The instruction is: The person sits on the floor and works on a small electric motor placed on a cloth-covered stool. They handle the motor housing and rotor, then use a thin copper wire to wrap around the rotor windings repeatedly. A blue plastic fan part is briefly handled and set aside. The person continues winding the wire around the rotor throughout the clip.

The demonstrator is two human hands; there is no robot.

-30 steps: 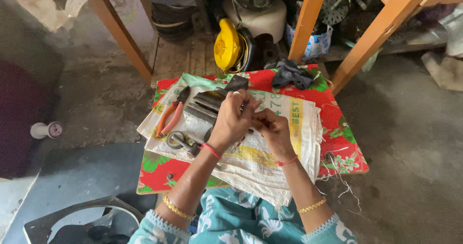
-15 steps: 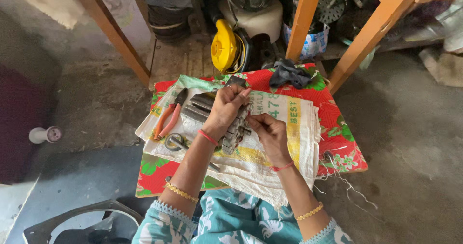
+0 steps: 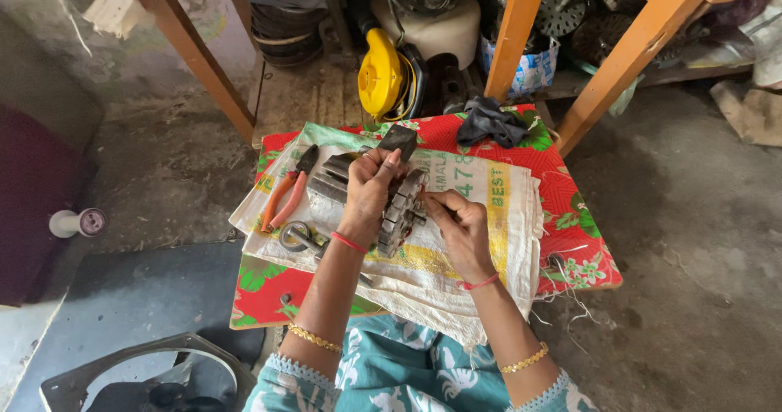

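My left hand [image 3: 371,192] grips a round grey metal motor core [image 3: 405,210] and holds it on edge over a white woven sack [image 3: 497,216]. My right hand [image 3: 456,225] pinches at the core's right face with closed fingertips; whatever is between them is too small to make out. The sack lies on a red flowered cloth [image 3: 582,241] over a low board. Just left of my left hand lies a stack of grey metal plates [image 3: 330,182].
Orange-handled pliers [image 3: 283,196] and scissors [image 3: 295,237] lie on the sack at left. A dark rag [image 3: 491,123] sits at the cloth's far edge. Beyond stand wooden legs [image 3: 513,33], a yellow motor housing [image 3: 381,78] and a spool [image 3: 77,223].
The camera has shifted slightly. Both hands stay on the motor core, which now stands more upright on its edge, with my right fingers working at its face.
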